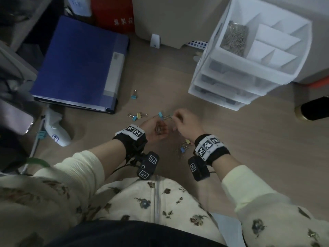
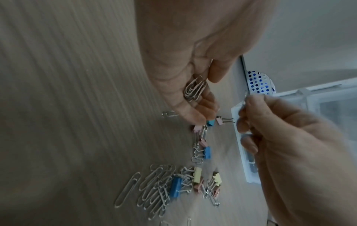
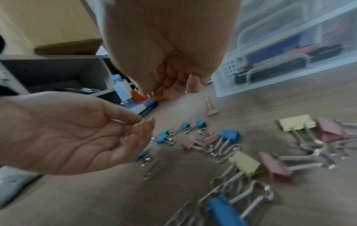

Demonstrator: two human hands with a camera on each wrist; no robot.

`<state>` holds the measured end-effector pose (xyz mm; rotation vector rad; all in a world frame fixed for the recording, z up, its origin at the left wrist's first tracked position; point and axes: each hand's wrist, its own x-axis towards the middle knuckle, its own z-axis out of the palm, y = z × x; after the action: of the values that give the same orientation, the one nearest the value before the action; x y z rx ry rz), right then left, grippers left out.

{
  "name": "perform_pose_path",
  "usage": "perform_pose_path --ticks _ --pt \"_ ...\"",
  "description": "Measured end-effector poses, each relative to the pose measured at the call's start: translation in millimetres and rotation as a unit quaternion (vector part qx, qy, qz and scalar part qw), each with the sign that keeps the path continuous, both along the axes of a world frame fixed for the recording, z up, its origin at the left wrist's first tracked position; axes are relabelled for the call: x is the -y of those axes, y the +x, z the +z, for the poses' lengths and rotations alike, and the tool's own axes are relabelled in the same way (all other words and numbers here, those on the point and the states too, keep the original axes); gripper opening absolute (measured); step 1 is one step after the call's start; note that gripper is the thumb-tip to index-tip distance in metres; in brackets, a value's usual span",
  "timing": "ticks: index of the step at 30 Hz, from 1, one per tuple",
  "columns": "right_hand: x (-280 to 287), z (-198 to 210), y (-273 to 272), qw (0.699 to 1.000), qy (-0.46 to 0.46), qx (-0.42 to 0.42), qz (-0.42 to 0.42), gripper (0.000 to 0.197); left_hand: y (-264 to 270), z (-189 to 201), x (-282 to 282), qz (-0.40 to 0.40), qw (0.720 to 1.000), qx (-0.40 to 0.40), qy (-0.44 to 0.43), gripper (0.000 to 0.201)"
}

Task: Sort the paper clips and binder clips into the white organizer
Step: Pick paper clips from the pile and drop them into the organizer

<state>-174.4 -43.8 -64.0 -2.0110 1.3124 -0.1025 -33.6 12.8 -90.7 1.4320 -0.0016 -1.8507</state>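
Note:
My left hand point(image 1: 156, 131) lies palm up over the wooden table, its fingers cupped round several silver paper clips point(image 2: 195, 88). Just right of it hovers my right hand point(image 1: 185, 122), blurred, its fingers curled; thumb and fingertips pinch a small silvery glint that looks like a paper clip point(image 3: 186, 92). Loose paper clips point(image 2: 154, 191) and coloured binder clips point(image 3: 228, 136) lie scattered below both hands. More binder clips point(image 1: 137, 116) lie to the left. The white organizer point(image 1: 211, 43) stands at the back right, with paper clips point(image 1: 234, 38) in one top compartment.
A blue ring binder point(image 1: 80, 63) lies at the back left, with one lone blue binder clip point(image 1: 133, 95) beside it. A white bottle point(image 1: 57, 129) lies at the left. A cardboard box point(image 1: 169, 18) stands behind, and a black object point(image 1: 313, 109) sits at the right edge.

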Motion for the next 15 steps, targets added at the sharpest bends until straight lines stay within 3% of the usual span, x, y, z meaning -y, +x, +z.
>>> perform_pose_path --ticks 4,8,11,15 --pt "-25.3 2.3 8.2 0.996 0.004 0.044 0.076 0.014 -3.9 2.2 -10.5 -0.003 1.000 -0.009 -0.023 0.024" --pt "-32.9 -3.5 -3.6 0.998 0.009 0.060 0.020 0.017 0.8 3.6 -24.9 -0.021 1.000 -0.014 -0.012 0.019" --pt "-33.9 -15.9 -14.1 0.999 0.000 0.033 -0.026 0.015 6.8 3.9 -35.9 -0.024 0.999 0.027 0.025 0.029" --pt "-47.3 -30.2 -11.2 0.998 0.011 -0.064 -0.001 0.020 21.0 -0.3 -50.9 -0.017 0.996 0.058 0.067 0.029"
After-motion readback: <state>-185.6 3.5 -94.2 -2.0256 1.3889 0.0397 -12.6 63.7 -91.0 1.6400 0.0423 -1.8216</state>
